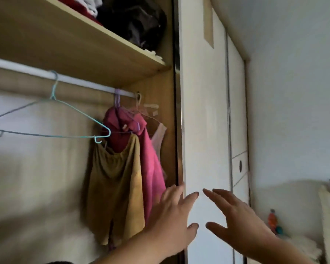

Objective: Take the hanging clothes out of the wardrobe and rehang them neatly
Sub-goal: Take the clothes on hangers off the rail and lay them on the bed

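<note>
Inside the open wardrobe a white rail [84, 83] runs under a wooden shelf. An empty light-blue wire hanger [51, 119] hangs on it at the left. Further right a magenta garment [151, 159] hangs on a purple hanger, with mustard-yellow shorts [112, 187] in front of it and a pale pink top [159, 137] behind. My left hand [173, 218] is raised with fingers spread at the edge of the white sliding door [204, 130], just right of the magenta garment. My right hand [234, 220] is spread open in front of that door. Neither hand holds anything.
The shelf [80, 40] above the rail carries a black bag [139, 21] and folded red and white clothes. A second white door panel [236, 111] lies further right. At the lower right are a pale wall, an orange bottle [272, 219] and some white bedding.
</note>
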`<state>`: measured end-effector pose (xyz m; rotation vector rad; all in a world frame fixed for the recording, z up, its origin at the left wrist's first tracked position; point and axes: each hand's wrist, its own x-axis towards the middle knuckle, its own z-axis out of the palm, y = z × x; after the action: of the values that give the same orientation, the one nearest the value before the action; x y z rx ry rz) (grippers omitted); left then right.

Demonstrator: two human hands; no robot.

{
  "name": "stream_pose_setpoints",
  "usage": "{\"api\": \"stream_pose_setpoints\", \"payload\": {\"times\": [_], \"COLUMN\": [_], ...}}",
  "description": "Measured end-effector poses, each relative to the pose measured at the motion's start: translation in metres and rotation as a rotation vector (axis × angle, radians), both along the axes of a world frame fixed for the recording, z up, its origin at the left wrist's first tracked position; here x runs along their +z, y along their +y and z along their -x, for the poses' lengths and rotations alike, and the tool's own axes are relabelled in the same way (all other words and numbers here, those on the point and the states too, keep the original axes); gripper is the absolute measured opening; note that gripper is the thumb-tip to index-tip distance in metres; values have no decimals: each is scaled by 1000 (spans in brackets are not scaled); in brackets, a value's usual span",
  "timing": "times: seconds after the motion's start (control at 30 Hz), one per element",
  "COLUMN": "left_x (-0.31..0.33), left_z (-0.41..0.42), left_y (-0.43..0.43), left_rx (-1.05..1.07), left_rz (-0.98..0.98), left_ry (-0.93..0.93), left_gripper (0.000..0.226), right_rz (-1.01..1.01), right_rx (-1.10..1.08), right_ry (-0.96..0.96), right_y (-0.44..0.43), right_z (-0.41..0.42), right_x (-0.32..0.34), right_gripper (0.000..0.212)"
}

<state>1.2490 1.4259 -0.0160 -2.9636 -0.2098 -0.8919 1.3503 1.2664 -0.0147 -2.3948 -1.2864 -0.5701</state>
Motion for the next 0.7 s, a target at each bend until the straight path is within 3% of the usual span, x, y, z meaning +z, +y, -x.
{"api": "stream_pose_setpoints", "payload": {"times": [0.47,0.7], "left_x": [93,140], "left_z": [-3,-19], "left_y": [57,128], "left_rx": [429,524], "left_rz": [-164,-240], "left_ry": [-189,-234], "left_gripper": [72,74], "right_rz": [-82,-158], "right_rx": [399,485], "right_ry": [-140,-181], "right_y": [98,184], "right_z": [-56,-76], "right_x": [109,148], "right_gripper": [71,67]}}
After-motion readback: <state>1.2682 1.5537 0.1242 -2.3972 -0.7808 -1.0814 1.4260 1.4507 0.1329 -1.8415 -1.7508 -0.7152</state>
